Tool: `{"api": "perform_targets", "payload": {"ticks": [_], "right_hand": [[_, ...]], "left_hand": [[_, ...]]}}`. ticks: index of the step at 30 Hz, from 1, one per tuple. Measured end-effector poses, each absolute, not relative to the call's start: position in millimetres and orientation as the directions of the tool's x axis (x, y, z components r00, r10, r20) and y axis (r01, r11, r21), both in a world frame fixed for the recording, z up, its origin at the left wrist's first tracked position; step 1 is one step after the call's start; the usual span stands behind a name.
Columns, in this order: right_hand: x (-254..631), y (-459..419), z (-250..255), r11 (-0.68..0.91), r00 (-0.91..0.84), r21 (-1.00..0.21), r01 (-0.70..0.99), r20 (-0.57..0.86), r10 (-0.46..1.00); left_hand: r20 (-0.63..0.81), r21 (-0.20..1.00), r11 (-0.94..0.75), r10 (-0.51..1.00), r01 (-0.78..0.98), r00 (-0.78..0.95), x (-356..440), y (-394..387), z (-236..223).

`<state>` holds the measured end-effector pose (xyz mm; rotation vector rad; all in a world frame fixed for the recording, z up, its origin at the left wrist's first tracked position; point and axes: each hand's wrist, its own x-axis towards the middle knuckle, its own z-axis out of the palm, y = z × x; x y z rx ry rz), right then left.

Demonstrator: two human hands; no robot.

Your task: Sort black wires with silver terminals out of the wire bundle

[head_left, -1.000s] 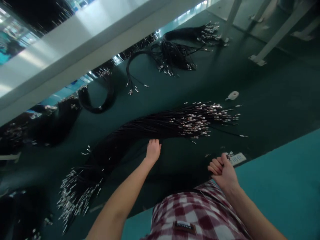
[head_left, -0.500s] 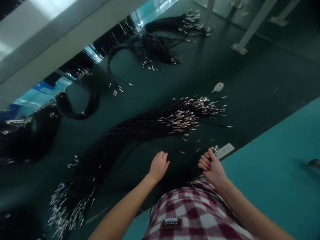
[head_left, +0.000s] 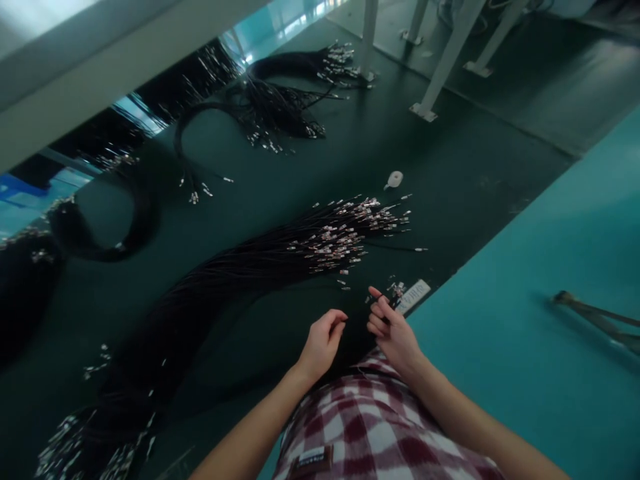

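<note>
A long bundle of thin black cables with metal end terminals lies across the dark green table. My left hand is near the table's front edge, fingers curled in a pinch on a thin black wire. My right hand is close beside it, fingers closed on the same thin wire. A small white label and a few loose terminals lie just beyond my right hand.
More coiled cable bundles lie at the back and at the far left. A small white tape roll sits past the main bundle. Metal frame legs stand at the back right. Teal floor lies to the right.
My left hand has drawn back from the big bundle toward my body and met my right hand, which shifted left. Both now pinch a thin wire. The view has swung left.
</note>
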<state>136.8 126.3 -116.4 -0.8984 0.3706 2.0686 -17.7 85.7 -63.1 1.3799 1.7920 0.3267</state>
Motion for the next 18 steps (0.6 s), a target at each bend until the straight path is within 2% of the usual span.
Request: {"api": "perform_targets", "payload": {"ticks": [4,7,9,14,18], "right_hand": [[129.5,129.3,-113.5,-0.626,-0.322,-0.189,-0.757,-0.725,0.609],[128.0,126.9,-115.5,-0.603,-0.253,-0.233,-0.763,-0.751,0.61],[130.4,125.1,-116.6,-0.602,-0.246,-0.232,-0.764,-0.758,0.605],[137.7,120.2,-122.8,-0.649,-0.351,-0.147,-0.747,-0.741,0.572],[133.9,115.2,-128.1,-0.652,-0.326,-0.171,-0.739,-0.755,0.568]], "left_hand": [[-0.449,0.642,0.343,0.893,0.686,-0.027,-9.7,76.3,-62.8],[-0.452,0.626,0.288,0.892,0.724,0.036,-11.7,80.2,-61.3],[-0.442,0.591,0.253,0.896,0.766,0.045,-21.7,93.4,-64.8],[-0.36,0.438,0.281,0.925,0.854,-0.12,-59.4,138.6,-87.0],[-0.356,0.457,0.31,0.923,0.834,-0.148,-49.9,138.8,-86.3]]}}
